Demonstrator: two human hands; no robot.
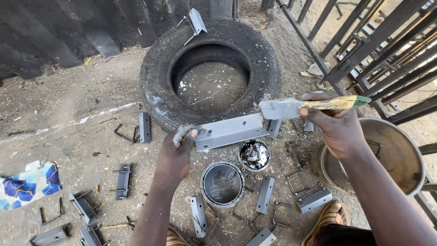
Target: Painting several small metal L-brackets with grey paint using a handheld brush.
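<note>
Sandalled feet, one at bottom right point(328, 217), sit at the lower frame edge on dirt ground point(82, 100). Just ahead: open round paint tin point(222, 183), grey liquid inside, grey-coated rim; its lid point(254, 154) lies beside it, inner face up, smeared black and grey. Left hand point(175, 152) grips one end of a grey angle bracket point(231, 130), fingers clenched round it, fingertips paint-stained; bracket held roughly level above the tin and lid, in front of the tyre. Right hand point(334, 125) closed on the yellow-green handle of a flat paintbrush point(300, 106); grey-loaded bristles touch the far end of the bracket. Old tyre point(209, 73) lies flat on the ground beyond the hands; pale debris in its centre; a small bracket with bolts point(196, 22) rests on its far sidewall. Large round metal basin point(391, 155) at right, tilted, partly hidden behind the right forearm; contents cannot be made out. Scattered around the tin: grey-painted brackets, e.g. point(265, 195), point(314, 199), point(199, 216), with loose bolts between them. More brackets at left point(144, 127), point(123, 181). Blue-and-white patterned cloth point(28, 184) at far left. Dark metal railing frames point(378, 41) stacked at upper right.
</note>
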